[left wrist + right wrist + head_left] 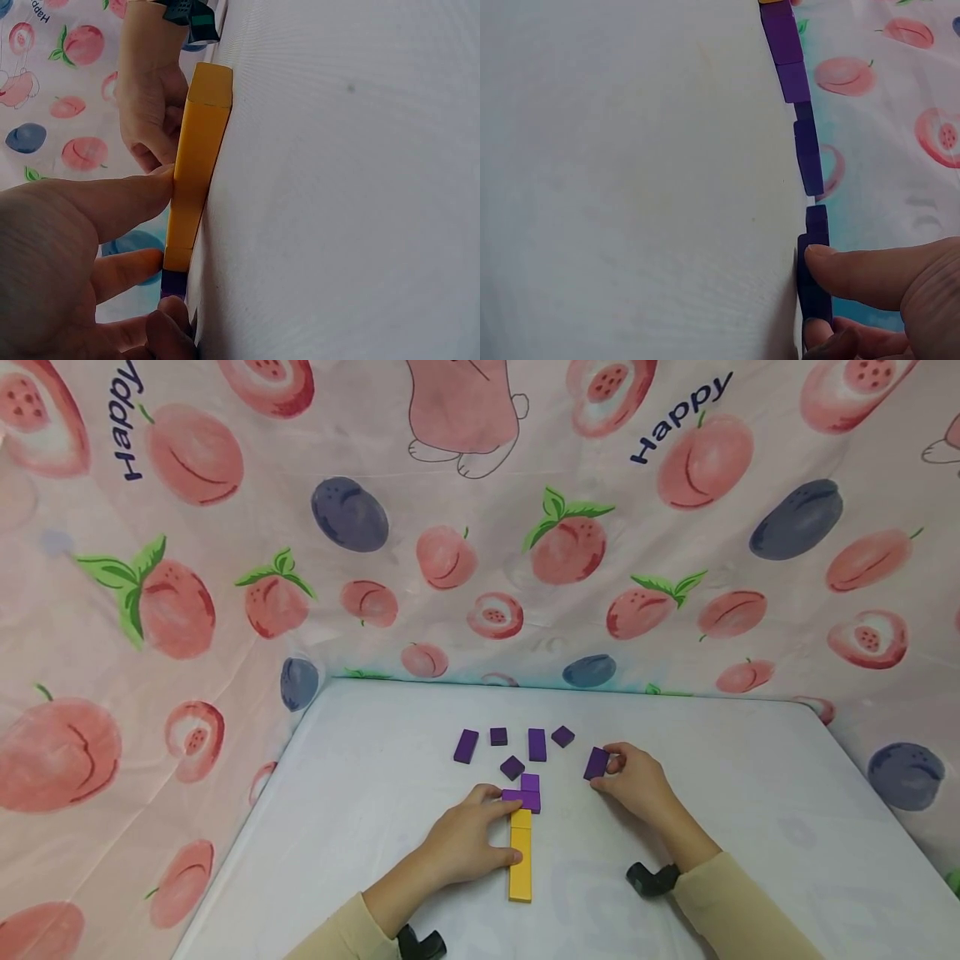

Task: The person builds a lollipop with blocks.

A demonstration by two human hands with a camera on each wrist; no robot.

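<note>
My left hand lies along the left side of a row of blocks. Its thumb touches a long yellow block, and its forefinger reaches the joint where a small yellow block meets a purple block. Another finger is bent beside that purple block's left end. Beyond it sits a small purple block. Between thumb and fingers, my right hand pinches a dark purple rectangular block; the right wrist view shows the thumb on the block's near face.
Several loose purple blocks lie past the row: a rectangle, a square, another rectangle and turned squares. All are on a white table. A fruit-patterned cloth hangs behind it.
</note>
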